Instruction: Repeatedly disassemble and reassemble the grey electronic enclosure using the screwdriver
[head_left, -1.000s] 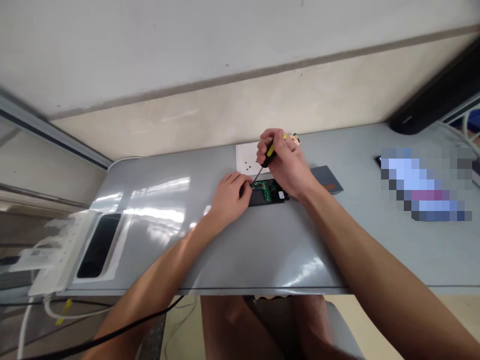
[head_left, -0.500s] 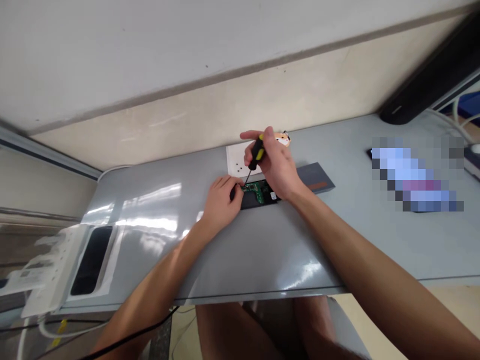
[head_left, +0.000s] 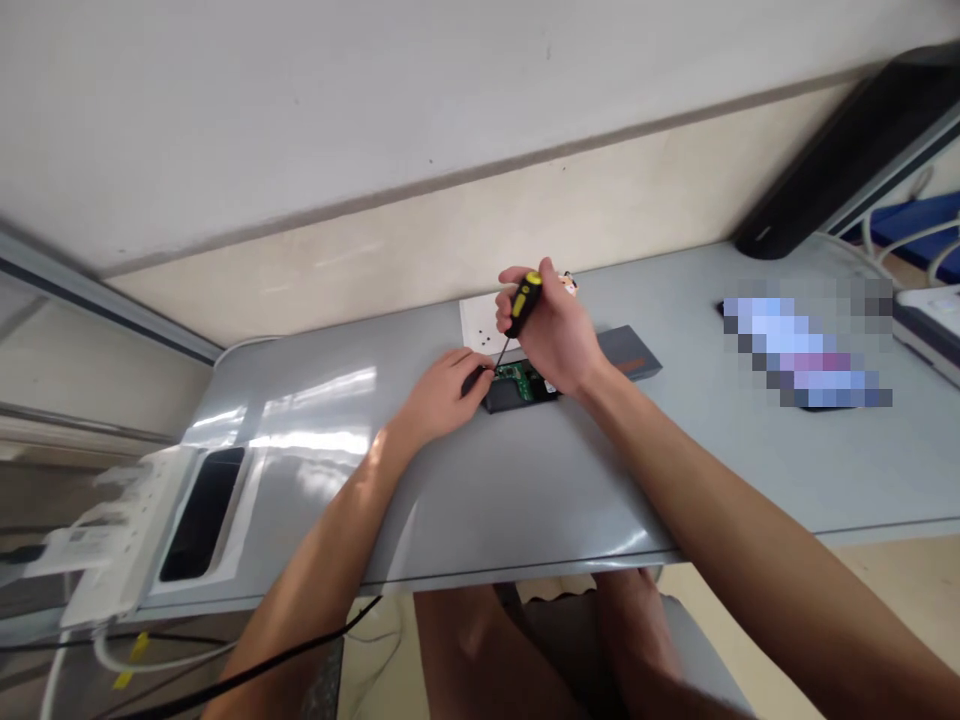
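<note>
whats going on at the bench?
A person works at a grey table. The right hand grips a black-and-yellow screwdriver, its tip down at the left end of a green circuit board that sits in a black case. The left hand holds the case's left end. A grey cover and a white sheet lie just behind.

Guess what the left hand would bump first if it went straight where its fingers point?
Probably the black case holding the green board; the left hand seems right at its edge, near the screwdriver.
</note>
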